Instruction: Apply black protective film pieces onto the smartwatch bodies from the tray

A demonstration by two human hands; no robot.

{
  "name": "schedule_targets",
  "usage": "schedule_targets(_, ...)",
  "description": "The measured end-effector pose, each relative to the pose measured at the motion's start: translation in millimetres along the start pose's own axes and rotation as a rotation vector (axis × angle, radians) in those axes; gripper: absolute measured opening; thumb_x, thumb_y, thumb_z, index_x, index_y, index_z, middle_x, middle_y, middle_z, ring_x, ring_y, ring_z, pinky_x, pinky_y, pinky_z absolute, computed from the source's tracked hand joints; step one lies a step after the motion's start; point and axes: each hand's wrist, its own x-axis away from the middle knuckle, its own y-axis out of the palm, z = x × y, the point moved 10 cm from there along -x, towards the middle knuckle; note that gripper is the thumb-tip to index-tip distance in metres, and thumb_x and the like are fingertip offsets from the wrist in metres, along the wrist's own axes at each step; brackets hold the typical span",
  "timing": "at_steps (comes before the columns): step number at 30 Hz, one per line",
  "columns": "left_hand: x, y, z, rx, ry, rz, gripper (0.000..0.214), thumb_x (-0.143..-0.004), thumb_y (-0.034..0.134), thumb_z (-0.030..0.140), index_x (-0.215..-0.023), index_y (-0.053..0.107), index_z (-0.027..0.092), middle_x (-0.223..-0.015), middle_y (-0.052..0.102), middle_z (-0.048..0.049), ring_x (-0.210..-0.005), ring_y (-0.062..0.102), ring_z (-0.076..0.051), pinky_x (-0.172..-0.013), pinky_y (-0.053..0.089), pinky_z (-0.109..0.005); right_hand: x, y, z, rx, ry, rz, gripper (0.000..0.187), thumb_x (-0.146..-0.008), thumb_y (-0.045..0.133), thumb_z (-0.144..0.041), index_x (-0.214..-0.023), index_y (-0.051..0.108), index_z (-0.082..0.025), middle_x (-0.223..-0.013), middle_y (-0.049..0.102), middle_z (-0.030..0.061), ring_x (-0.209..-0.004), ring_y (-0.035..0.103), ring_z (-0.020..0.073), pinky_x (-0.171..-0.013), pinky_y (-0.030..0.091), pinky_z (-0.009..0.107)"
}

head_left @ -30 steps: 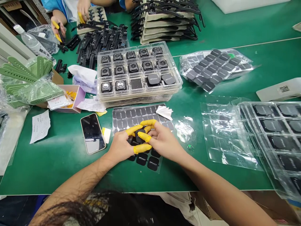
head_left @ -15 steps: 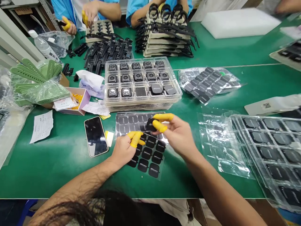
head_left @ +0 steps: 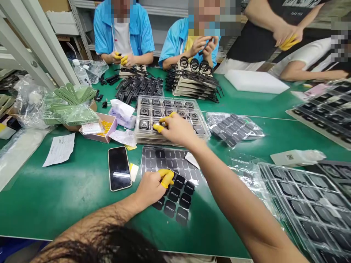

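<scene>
My left hand [head_left: 153,186], with yellow finger cots, has its fingers curled and pressed at the upper left of a clear sheet of black rounded-square stickers [head_left: 174,194], which bear white lettering. My right hand [head_left: 175,128], also in yellow finger cots, reaches over the front row of a clear plastic tray [head_left: 172,138] filled with black watch cases. Thumb and fingers close around a watch case [head_left: 157,123] there, mostly hidden by the hand. Just behind the sticker sheet lies another sheet of grey-black squares [head_left: 149,163]. A white slip [head_left: 192,160] rests by my right forearm.
A phone [head_left: 120,168] lies left of my left hand. Green straps [head_left: 74,109] and a small box [head_left: 102,137] stand at left. Stacked trays [head_left: 301,204] sit at right, bagged stickers [head_left: 233,128] behind. Co-workers [head_left: 124,36] work across the table among black straps [head_left: 139,87].
My right hand has moved from above the sticker sheet, with a dark piece in it, forward to the tray's front row. The view has tilted up. My left hand stays at the sheet.
</scene>
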Motion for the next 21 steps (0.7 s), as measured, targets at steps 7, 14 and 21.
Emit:
schedule_targets(7,-1,-0.5,0,0.016,-0.022,-0.014,0.033,-0.106,0.051,0.031,-0.105,0.084,0.025,-0.100,0.090,-0.0005,-0.090,0.085,-0.023,-0.088,0.064,-0.034,-15,4,-14,-0.164,-0.039,-0.074,0.030,-0.092,0.083,-0.038,-0.112,0.078,-0.016,-0.119,0.072,0.0140,-0.095,0.069,0.0250,-0.091,0.056,0.042)
schedule_targets(14,-3,-2.6,-12,0.186,-0.119,0.031,0.054,-0.095,0.072,0.046,-0.141,0.074,0.017,-0.103,0.090,-0.0067,-0.098,0.086,-0.028,-0.099,0.066,-0.041,100,-10,20,-0.833,-0.063,0.195,0.010,-0.094,0.075,-0.033,-0.090,0.071,-0.025,-0.087,0.076,0.0025,-0.068,0.071,0.0186,-0.065,0.059,0.034)
schedule_targets(21,-4,-2.1,-22,0.230,-0.127,0.062,0.057,-0.085,0.087,0.039,-0.138,0.076,0.022,-0.118,0.089,-0.0076,-0.109,0.085,-0.030,-0.101,0.068,-0.041,165,37,31,-0.833,-0.121,0.071,0.012,-0.096,0.074,-0.032,-0.086,0.077,-0.027,-0.083,0.077,0.0042,-0.075,0.073,0.0223,-0.068,0.060,0.037)
